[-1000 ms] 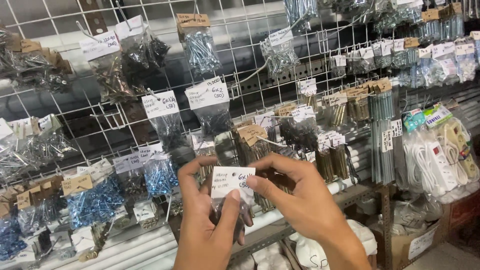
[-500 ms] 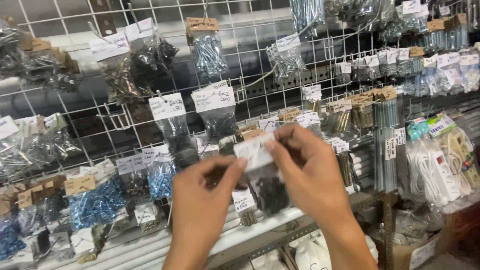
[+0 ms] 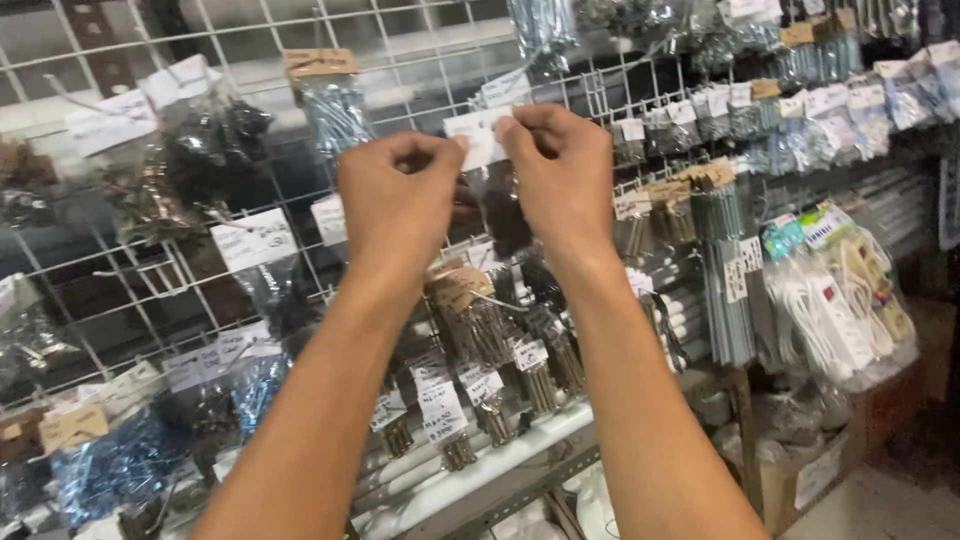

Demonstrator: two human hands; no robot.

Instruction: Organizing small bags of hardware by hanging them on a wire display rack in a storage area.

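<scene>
Both hands raised at the wire rack (image 3: 120, 300), near its top edge. Left hand (image 3: 400, 195) and right hand (image 3: 560, 170) are pinching the white card header of a small clear bag of dark screws (image 3: 500, 200), one at each end. Bag is hanging between them against the grid. Step looks like hooking the bag on; next, the header hole needs lining up with a peg.

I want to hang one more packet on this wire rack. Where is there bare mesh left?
Bare mesh shows at left, between the dark screw bags and the blue screw bags. It is crowded around the left hand and right hand holding the small packet, and rightward to the white power strips.
</scene>
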